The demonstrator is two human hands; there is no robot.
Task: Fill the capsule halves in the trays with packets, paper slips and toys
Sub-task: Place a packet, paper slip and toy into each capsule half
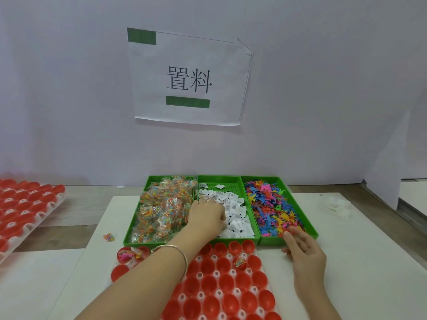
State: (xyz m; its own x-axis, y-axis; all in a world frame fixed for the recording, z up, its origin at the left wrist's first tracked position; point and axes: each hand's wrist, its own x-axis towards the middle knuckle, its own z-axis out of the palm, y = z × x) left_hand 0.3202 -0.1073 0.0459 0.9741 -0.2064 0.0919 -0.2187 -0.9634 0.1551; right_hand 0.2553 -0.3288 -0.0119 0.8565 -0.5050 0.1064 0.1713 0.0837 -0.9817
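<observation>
Faces a plain white wall panel (69,88) bearing a taped white paper sheet (189,54) printed with two black characters and two green bars. Works at a white tabletop (358,262). Leans both forearms over a white plastic tray (236,291) of open red capsule halves (225,281), most of them empty, with a few filled halves (126,254) at the tray's far left corner showing colourful contents. Has a second tray (49,205) of red halves well apart at the far left. Just beyond the near tray, has three green plastic bins side by side: left bin (134,222) heaped with clear packets of coloured bits (161,209), middle bin (228,187) partly covered with white paper slips in black print (238,218), right bin (272,241) full of flat multicoloured toy figures (270,204). Reaches the left hand (206,215) into the middle bin, palm down on the slips, fingers curled into the pile; cannot tell whether gripping a slip. Holds the right hand (305,252) just before the front wall of the right bin, fingers loosely bent, tips near the rim; cannot tell whether pinching a toy. Wears a thin silver bangle (184,259) on the left wrist. Has one stray clear packet (108,237) on the tabletop just left of the bins and crumpled white scraps (337,204) towards the table's right side, well apart from the bins.
</observation>
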